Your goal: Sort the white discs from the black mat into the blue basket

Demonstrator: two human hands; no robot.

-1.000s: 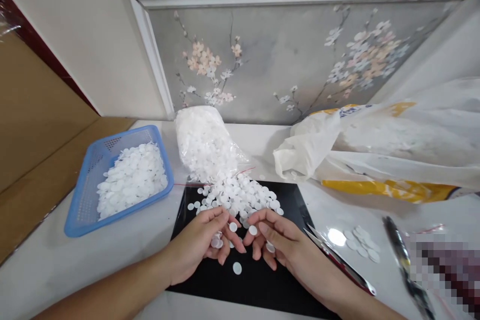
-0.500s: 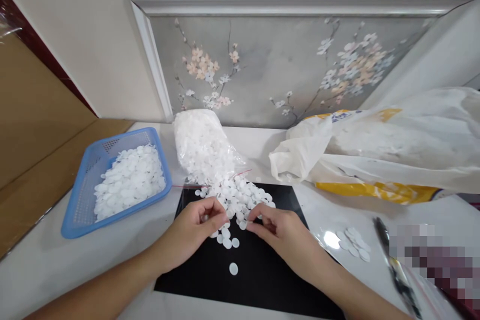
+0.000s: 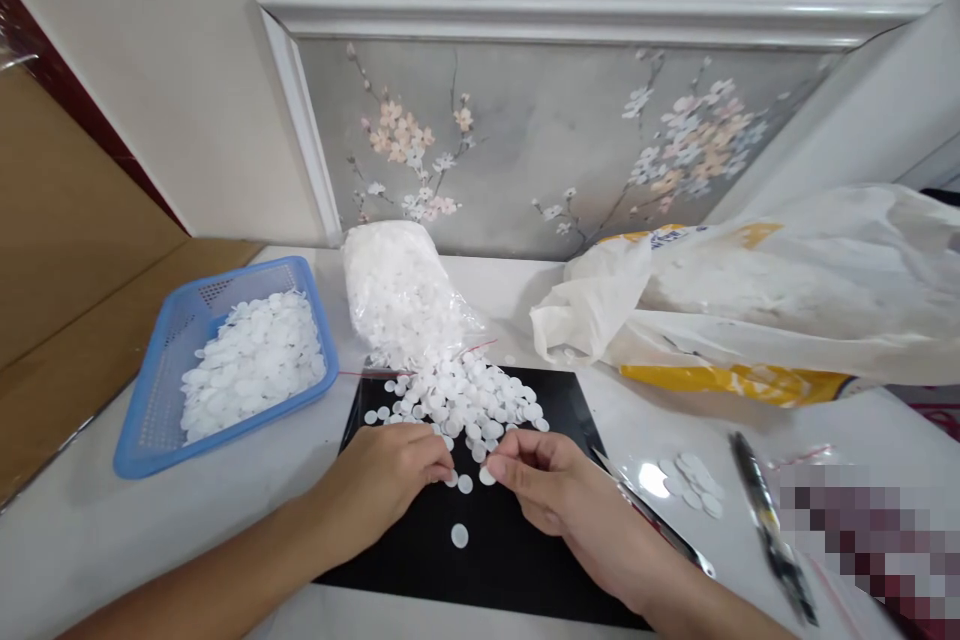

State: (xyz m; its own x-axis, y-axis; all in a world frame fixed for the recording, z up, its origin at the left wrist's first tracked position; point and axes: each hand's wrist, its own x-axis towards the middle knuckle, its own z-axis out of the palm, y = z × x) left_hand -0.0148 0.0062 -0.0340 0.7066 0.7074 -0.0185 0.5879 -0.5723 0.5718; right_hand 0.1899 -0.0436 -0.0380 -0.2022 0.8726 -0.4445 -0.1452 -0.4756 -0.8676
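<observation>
White discs (image 3: 465, 395) are heaped on a black mat (image 3: 405, 560) just past both hands, at the mouth of a clear bag (image 3: 405, 290). Right hand (image 3: 551, 480) has one disc (image 3: 487, 476) pinched between thumb and finger. Left hand (image 3: 390, 472) is curled over, fingertips by another disc (image 3: 451, 479), honestly can't tell if it's gripping it. One loose disc (image 3: 465, 485) sits between the hands, and a blue basket (image 3: 135, 466) with more discs (image 3: 255, 360) is off to the left hand's left.
</observation>
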